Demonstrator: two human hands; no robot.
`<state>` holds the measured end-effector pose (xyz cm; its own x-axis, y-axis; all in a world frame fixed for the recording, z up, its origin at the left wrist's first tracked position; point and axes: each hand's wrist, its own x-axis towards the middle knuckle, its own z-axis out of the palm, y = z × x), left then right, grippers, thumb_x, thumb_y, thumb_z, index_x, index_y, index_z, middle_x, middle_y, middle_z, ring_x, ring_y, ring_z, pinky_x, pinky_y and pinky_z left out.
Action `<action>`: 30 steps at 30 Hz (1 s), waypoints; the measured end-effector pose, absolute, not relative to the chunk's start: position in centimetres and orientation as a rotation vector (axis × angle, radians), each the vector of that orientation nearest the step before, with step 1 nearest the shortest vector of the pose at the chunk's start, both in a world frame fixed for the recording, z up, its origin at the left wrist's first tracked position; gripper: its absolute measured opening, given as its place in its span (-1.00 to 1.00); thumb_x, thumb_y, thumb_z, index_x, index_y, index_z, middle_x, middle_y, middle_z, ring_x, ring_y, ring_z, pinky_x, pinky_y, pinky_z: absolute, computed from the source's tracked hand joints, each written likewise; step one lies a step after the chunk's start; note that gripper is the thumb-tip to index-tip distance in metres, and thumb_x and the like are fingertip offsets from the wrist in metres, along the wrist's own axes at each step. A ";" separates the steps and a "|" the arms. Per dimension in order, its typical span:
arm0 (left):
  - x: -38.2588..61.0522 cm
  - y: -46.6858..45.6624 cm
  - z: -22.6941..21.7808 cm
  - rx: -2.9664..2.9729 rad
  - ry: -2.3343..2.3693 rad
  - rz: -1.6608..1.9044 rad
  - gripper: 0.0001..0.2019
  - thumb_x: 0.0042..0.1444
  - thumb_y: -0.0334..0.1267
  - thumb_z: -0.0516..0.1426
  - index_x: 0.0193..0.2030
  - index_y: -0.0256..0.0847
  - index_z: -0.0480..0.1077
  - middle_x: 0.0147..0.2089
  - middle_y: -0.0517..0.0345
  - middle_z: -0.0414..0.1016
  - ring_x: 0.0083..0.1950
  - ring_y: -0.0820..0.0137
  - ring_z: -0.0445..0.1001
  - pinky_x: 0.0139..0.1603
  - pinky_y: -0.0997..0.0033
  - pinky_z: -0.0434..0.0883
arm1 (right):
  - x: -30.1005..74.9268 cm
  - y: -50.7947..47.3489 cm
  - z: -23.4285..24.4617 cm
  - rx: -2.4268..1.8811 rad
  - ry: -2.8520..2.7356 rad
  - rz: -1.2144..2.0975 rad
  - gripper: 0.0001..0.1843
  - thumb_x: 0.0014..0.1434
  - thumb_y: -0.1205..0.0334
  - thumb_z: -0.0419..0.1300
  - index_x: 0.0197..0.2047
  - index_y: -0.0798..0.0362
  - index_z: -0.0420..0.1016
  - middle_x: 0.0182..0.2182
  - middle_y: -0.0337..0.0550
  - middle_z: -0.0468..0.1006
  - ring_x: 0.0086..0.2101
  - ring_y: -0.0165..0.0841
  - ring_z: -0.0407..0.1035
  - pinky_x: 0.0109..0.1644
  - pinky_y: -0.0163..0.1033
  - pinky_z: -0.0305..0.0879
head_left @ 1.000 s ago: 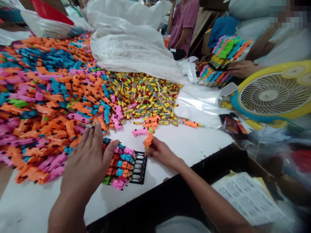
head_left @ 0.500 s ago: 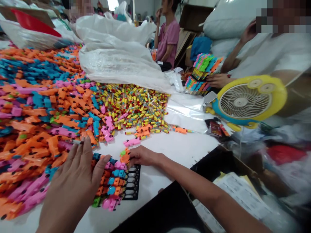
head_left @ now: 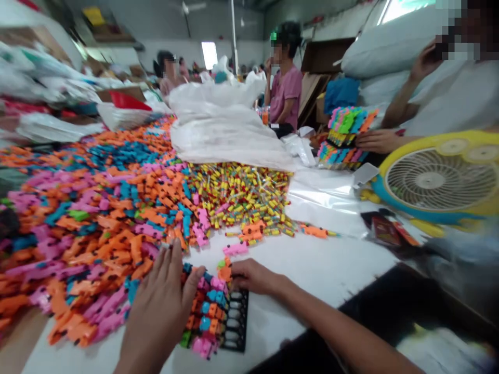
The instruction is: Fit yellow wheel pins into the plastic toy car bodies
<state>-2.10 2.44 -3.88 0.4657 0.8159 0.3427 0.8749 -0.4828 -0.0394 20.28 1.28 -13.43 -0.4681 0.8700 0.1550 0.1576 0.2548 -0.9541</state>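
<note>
A black rack with oval holes [head_left: 236, 324] lies on the white table, its left part filled with rows of small coloured plastic toys [head_left: 212, 310] in pink, blue, orange and green. My left hand [head_left: 156, 306] rests along the left side of these toys, fingers stretched out and thumb apart. At the rack's far end, my right hand [head_left: 249, 275] has its fingers closed on an orange toy piece [head_left: 225, 271] with a green top. The right fingertips are partly hidden. Just beyond this hand lies a loose pink toy piece [head_left: 235, 249].
A large heap of toy pieces [head_left: 117, 223] spreads at left. Yellow-and-red tubes [head_left: 241, 195] are piled before a white sack [head_left: 230, 124]. A yellow fan [head_left: 432, 179] stands at right. Across the table, a person's hand [head_left: 376, 140] touches filled toy racks [head_left: 343, 150].
The view has tilted up and swung left, so everything sits lower and further right. Both hands keep nearly the same places at the rack.
</note>
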 end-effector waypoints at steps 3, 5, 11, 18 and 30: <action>-3.0 2.8 -4.5 -2.465 -1.501 -0.407 -0.30 0.27 0.09 -0.20 0.44 -0.24 -0.27 0.40 -0.10 0.10 0.40 0.12 0.09 0.23 0.00 0.30 | 19.8 1.7 -13.4 -0.901 -1.707 1.458 -0.85 0.07 0.32 0.22 -0.23 0.05 0.55 -0.39 -0.28 0.53 -0.43 -0.44 0.38 -0.33 -0.41 0.32; -3.8 3.3 -4.5 -2.504 -1.469 -0.404 -0.32 0.25 0.07 -0.13 0.43 -0.14 -0.20 0.38 -0.04 0.15 0.37 0.16 0.15 0.19 0.07 0.35 | 19.4 2.0 -13.3 -0.897 -1.587 1.582 -0.85 0.02 0.28 0.26 -0.28 0.07 0.55 -0.48 -0.30 0.49 -0.52 -0.47 0.34 -0.42 -0.41 0.30; -4.1 3.4 -3.7 -2.627 -1.441 -0.301 -0.35 0.19 0.05 -0.02 0.39 0.00 -0.03 0.35 0.00 0.19 0.36 0.14 0.18 0.15 0.08 0.38 | 18.6 2.0 -13.6 -0.909 -1.376 1.736 -0.63 -0.18 0.00 0.41 -0.38 0.10 0.55 -0.54 -0.31 0.45 -0.58 -0.47 0.30 -0.48 -0.36 0.30; -1.4 1.8 -2.5 -2.491 -1.655 -0.299 -0.30 0.28 0.10 -0.21 0.40 -0.37 -0.08 0.39 -0.13 0.10 0.41 0.12 0.07 0.28 -0.04 0.25 | 19.4 2.1 -14.3 -0.842 -1.381 1.780 -0.63 -0.13 0.01 0.40 -0.35 0.08 0.48 -0.52 -0.33 0.47 -0.55 -0.47 0.33 -0.44 -0.38 0.31; -3.5 3.3 -5.4 -2.444 -1.529 -0.297 -0.36 0.27 0.06 -0.17 0.41 -0.19 -0.09 0.40 0.03 0.07 0.38 0.18 0.11 0.18 0.08 0.39 | 19.3 3.0 -12.5 -0.875 -1.747 1.595 -0.74 -0.09 0.07 0.38 -0.49 0.07 0.50 -0.55 -0.30 0.47 -0.52 -0.43 0.36 -0.46 -0.41 0.29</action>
